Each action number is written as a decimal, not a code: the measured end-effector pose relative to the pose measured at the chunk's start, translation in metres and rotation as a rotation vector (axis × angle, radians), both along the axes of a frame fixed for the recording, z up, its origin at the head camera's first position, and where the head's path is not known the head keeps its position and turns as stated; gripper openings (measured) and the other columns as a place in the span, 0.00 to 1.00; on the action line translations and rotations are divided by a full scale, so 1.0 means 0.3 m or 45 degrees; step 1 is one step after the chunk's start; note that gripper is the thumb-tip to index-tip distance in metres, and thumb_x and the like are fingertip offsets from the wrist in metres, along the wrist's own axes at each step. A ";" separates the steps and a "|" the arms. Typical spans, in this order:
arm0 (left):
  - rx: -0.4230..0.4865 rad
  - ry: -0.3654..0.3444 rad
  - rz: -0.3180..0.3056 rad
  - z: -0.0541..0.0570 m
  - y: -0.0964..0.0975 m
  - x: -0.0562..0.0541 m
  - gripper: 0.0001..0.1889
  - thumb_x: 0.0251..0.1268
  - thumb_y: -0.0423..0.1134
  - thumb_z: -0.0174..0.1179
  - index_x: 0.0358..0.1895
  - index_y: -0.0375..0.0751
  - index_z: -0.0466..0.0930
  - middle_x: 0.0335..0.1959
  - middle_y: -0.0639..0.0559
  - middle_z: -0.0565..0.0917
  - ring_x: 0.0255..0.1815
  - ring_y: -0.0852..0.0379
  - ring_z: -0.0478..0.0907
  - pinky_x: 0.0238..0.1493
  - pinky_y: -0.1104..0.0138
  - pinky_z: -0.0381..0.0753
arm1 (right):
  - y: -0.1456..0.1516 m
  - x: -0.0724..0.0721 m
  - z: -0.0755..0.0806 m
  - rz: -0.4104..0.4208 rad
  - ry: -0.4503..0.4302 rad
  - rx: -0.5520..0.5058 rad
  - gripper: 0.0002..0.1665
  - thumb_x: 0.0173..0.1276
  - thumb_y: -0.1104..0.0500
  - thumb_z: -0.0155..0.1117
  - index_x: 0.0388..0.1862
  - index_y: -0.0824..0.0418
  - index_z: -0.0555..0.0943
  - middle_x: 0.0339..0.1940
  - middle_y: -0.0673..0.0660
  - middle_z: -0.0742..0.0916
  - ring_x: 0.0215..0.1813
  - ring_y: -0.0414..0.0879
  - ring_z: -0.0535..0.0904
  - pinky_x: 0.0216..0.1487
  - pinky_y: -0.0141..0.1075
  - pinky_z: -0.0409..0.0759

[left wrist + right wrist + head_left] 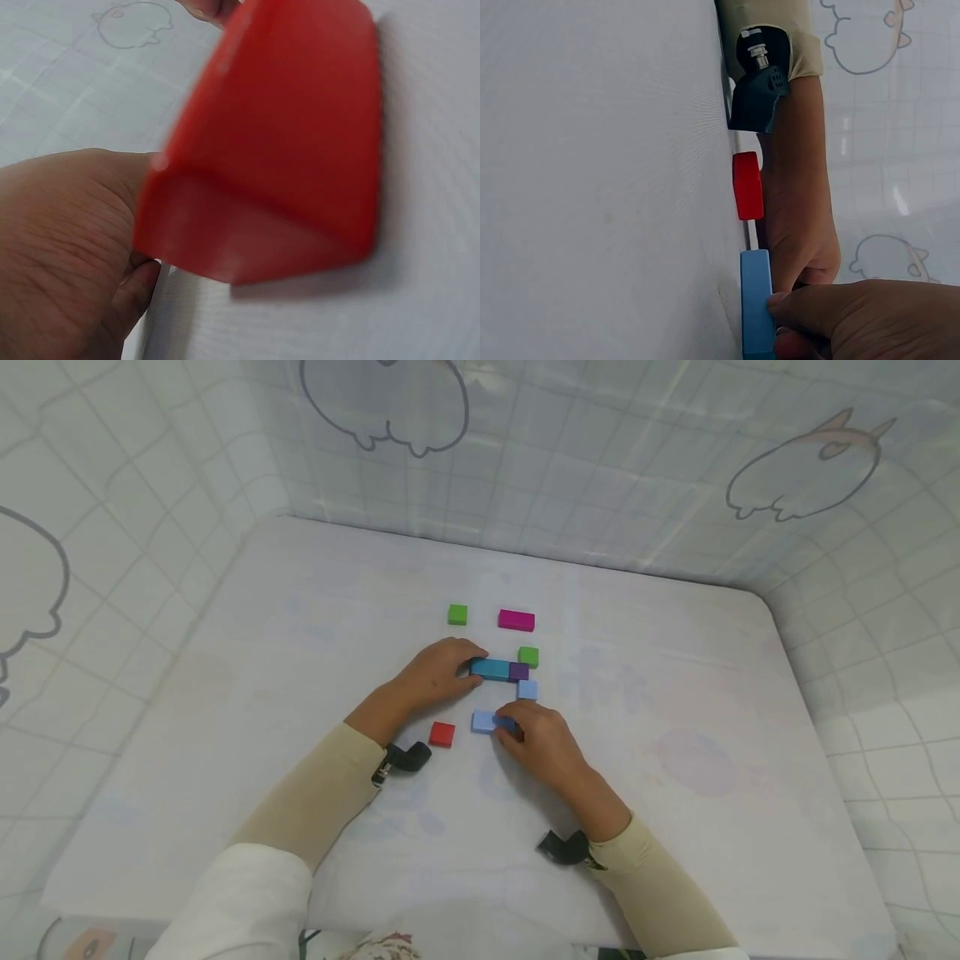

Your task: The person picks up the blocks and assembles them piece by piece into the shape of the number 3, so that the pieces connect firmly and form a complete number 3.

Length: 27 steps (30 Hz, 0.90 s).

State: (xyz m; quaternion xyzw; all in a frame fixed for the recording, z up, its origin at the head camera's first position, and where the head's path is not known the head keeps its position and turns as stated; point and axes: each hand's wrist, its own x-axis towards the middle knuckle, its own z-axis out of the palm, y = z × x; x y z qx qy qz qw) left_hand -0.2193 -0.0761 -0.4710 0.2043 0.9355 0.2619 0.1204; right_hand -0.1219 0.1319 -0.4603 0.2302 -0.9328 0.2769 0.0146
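My left hand (442,672) has thumb and finger clasping the left end of the teal bar-shaped block (491,669), whose other end meets a small purple block (518,672), near the middle of the counter (675,693). My right hand (542,739) pinches the smooth light-blue rectangular block (483,722), closer to the counter's near edge. I'd judge light pressure best on the left, since a nudge could push the purple block and the small light-blue square block (527,690) askew. On the right, I'd keep the block flat and my knuckles clear of that square, and avoid catching the smooth red block (442,734) with my black wrist camera (410,757).
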 end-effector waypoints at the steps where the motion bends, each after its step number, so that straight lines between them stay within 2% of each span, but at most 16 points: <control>1: -0.001 0.002 0.000 0.000 0.001 0.000 0.27 0.66 0.47 0.66 0.67 0.51 0.75 0.65 0.54 0.77 0.68 0.53 0.70 0.69 0.57 0.72 | 0.001 0.000 -0.001 0.001 0.006 -0.004 0.14 0.62 0.59 0.74 0.47 0.60 0.86 0.44 0.53 0.88 0.32 0.40 0.76 0.32 0.27 0.80; 7: 0.008 0.015 -0.024 -0.004 0.005 -0.004 0.27 0.67 0.47 0.65 0.68 0.49 0.74 0.65 0.54 0.77 0.68 0.54 0.70 0.69 0.58 0.73 | 0.021 0.004 0.001 0.002 0.043 -0.107 0.14 0.64 0.60 0.72 0.48 0.62 0.86 0.39 0.53 0.87 0.28 0.40 0.74 0.29 0.27 0.77; 11: 0.015 0.019 -0.038 -0.009 0.008 -0.002 0.27 0.67 0.47 0.65 0.68 0.49 0.74 0.65 0.54 0.77 0.68 0.54 0.70 0.69 0.58 0.72 | 0.046 0.006 0.008 -0.031 0.059 -0.159 0.14 0.64 0.61 0.72 0.48 0.64 0.86 0.41 0.55 0.87 0.28 0.40 0.75 0.29 0.29 0.78; 14: 0.015 0.022 -0.043 -0.010 0.009 0.000 0.27 0.66 0.48 0.65 0.68 0.50 0.74 0.65 0.54 0.77 0.67 0.54 0.70 0.69 0.58 0.72 | 0.063 0.005 0.008 -0.049 0.040 -0.141 0.15 0.63 0.62 0.73 0.49 0.64 0.85 0.42 0.55 0.87 0.27 0.39 0.74 0.29 0.29 0.77; 20: 0.016 0.025 -0.033 -0.010 0.009 0.001 0.27 0.66 0.47 0.66 0.68 0.50 0.74 0.64 0.55 0.77 0.66 0.55 0.71 0.68 0.59 0.74 | 0.062 0.006 0.012 -0.020 -0.051 -0.082 0.17 0.63 0.60 0.73 0.51 0.62 0.85 0.44 0.54 0.86 0.27 0.39 0.73 0.26 0.28 0.74; 27: 0.011 0.024 -0.032 -0.007 0.008 0.004 0.27 0.66 0.47 0.66 0.68 0.50 0.74 0.65 0.54 0.77 0.67 0.54 0.70 0.68 0.58 0.73 | 0.063 0.005 0.005 -0.012 0.030 -0.075 0.15 0.63 0.62 0.72 0.49 0.63 0.86 0.42 0.54 0.87 0.28 0.40 0.73 0.28 0.29 0.76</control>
